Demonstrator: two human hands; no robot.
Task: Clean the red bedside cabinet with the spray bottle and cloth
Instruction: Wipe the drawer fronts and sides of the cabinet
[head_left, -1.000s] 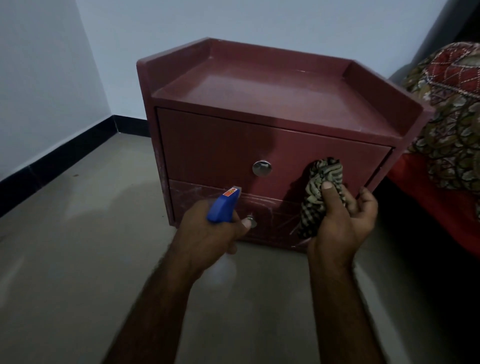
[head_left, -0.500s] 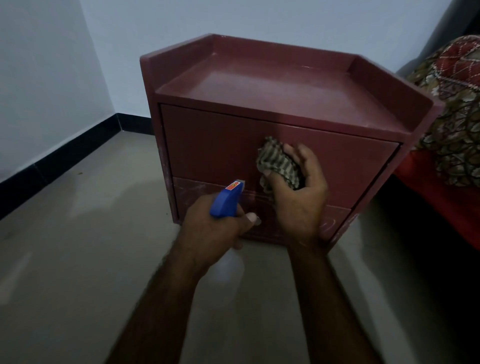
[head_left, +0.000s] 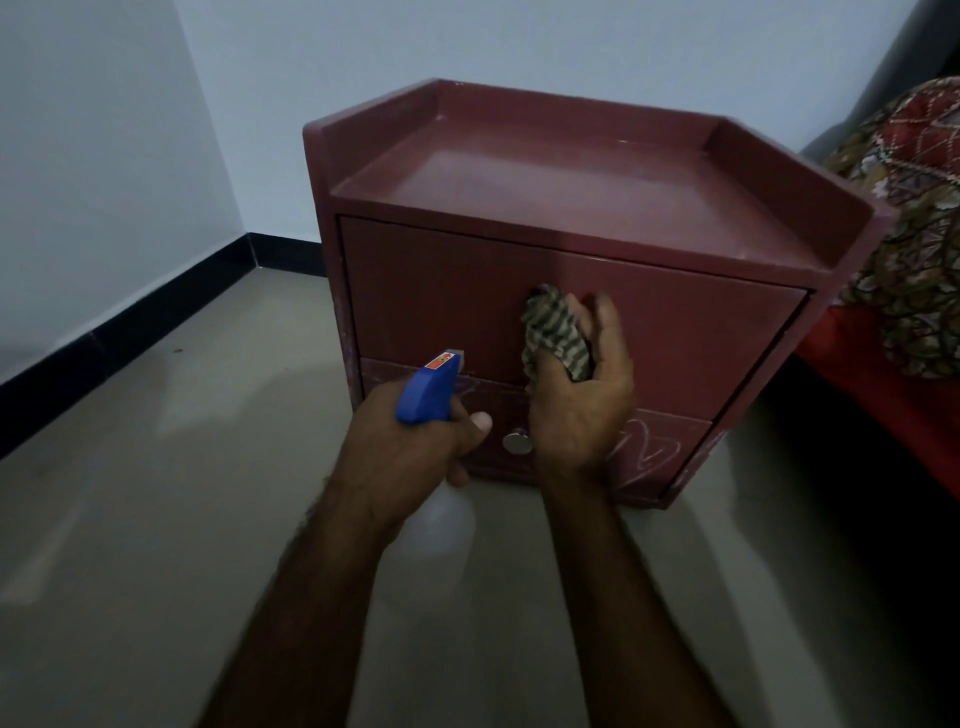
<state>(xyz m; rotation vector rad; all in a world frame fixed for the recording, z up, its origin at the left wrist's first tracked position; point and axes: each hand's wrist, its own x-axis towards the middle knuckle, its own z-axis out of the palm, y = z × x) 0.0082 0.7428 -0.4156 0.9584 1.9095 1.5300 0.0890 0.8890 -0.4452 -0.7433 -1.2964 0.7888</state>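
Note:
The red bedside cabinet (head_left: 571, 218) stands on the floor in a corner, with two drawers and a raised rim round its top. My right hand (head_left: 582, 400) grips a bunched striped cloth (head_left: 553, 340) and presses it against the middle of the upper drawer front, hiding that drawer's knob. My left hand (head_left: 415, 441) holds the spray bottle (head_left: 428, 389) by its neck; its blue head points at the cabinet, and its pale body hangs below my fist. The lower drawer's round metal knob (head_left: 517, 442) shows between my hands. White scribbles mark the lower drawer.
A bed with a red sheet (head_left: 893, 384) and a patterned blanket (head_left: 914, 208) lies close on the cabinet's right. White walls with a black skirting (head_left: 130, 332) run along the left and behind. Bare grey floor (head_left: 156, 519) spreads to the left and front.
My right hand carried the cloth from the upper drawer's right part to its middle, over the knob, and stays there. The view has shifted, so the lower knob shows again. The left hand still grips the bottle.

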